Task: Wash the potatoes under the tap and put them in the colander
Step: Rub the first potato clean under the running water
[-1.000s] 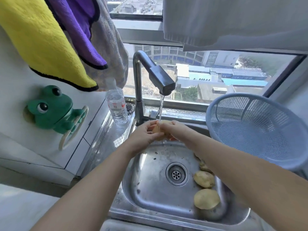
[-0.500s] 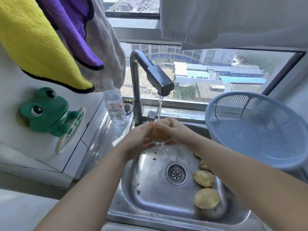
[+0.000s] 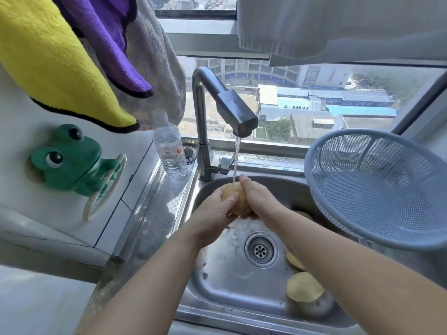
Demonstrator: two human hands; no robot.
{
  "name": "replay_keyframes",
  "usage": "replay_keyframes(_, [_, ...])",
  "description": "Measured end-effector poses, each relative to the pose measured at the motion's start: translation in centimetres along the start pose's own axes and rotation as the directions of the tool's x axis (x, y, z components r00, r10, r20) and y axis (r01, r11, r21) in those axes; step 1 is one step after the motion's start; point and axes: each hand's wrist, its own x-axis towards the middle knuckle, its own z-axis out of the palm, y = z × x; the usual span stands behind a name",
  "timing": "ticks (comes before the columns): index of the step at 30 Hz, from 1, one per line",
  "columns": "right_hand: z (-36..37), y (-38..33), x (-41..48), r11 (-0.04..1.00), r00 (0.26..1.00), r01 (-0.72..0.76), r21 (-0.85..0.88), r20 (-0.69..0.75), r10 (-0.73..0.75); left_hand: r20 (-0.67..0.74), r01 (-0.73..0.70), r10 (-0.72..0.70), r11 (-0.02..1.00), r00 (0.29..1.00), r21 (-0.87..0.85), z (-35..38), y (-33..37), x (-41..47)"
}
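Left hand (image 3: 212, 213) and right hand (image 3: 258, 197) gripping potato (image 3: 235, 198) under tap (image 3: 232, 110), colander (image 3: 377, 184) beside

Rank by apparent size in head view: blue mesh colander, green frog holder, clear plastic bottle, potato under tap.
1. blue mesh colander
2. green frog holder
3. clear plastic bottle
4. yellowish potato under tap, partly covered, so less sure
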Motion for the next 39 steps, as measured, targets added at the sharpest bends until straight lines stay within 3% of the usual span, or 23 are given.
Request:
replay_keyframes(3, [0.1, -0.4, -0.4, 1.0, 0.994, -0.025, 0.013, 0.104, 0.024, -0.11, -0.031, 0.032, 0.999, 0.993, 0.017, -0.3, 0.6, 0.1])
replay_keyframes(10, [-0.9, -0.7, -0.8, 0.994, 0.963, 0.076, 0.072, 0.252, -0.092, -0.267, -0.028, 0.019, 0.999, 0.964, -0.032, 0.1, 1.8, 0.5])
replay_keyframes(13, [-1.2, -0.6, -0.9, 0.992, 0.958, 0.114, 0.056, 0.258, -0.125, -0.238, 0.008, -0.017, 0.999, 0.971, -0.038, 0.2, 2.3, 0.6])
replay_keyframes(17, [-1.2, -0.6, -1.2, 0.994, 0.983, 0.077, 0.082, 0.162, -0.09, -0.153, 0.07, -0.088, 0.991, 0.984, -0.113, -0.1, 2.3, 0.4])
replay_keyframes(21, [-0.6, -0.4, -0.9, 0.992, 0.995, -0.01, 0.127, 0.102, -0.003, 0.003, 0.02, -0.02, 0.991, 1.0, -0.131, -0.4, 1.3, -0.1])
replay_keyframes(23, [-0.2, -0.4, -0.8, 0.984, 0.993, -0.065, 0.164, 0.103, 0.048, -0.002, -0.025, 0.025, 0.991, 1.0, -0.13, -0.2, 0.5, -0.3])
replay_keyframes(27, [0.8, 0.0, -1.2, 0.966, 0.987, -0.129, 0.225, 0.125, 0.102, -0.185, -0.121, 0.096, 0.984, 0.978, -0.127, 0.9, -0.9, -0.1])
replay_keyframes(32, [0.7, 0.5, -2.2, 0.996, 0.99, -0.004, 0.088, 0.142, -0.008, -0.465, -0.161, 0.042, 0.962, 0.884, -0.219, 2.0, -1.0, 0.8])
replay_keyframes(39, [-0.2, 0.8, -2.8, 0.987, 0.962, 0.155, 0.04, 0.219, -0.16, -0.534, -0.072, -0.146, 0.928, 0.833, -0.366, 1.9, 0.7, 0.9])
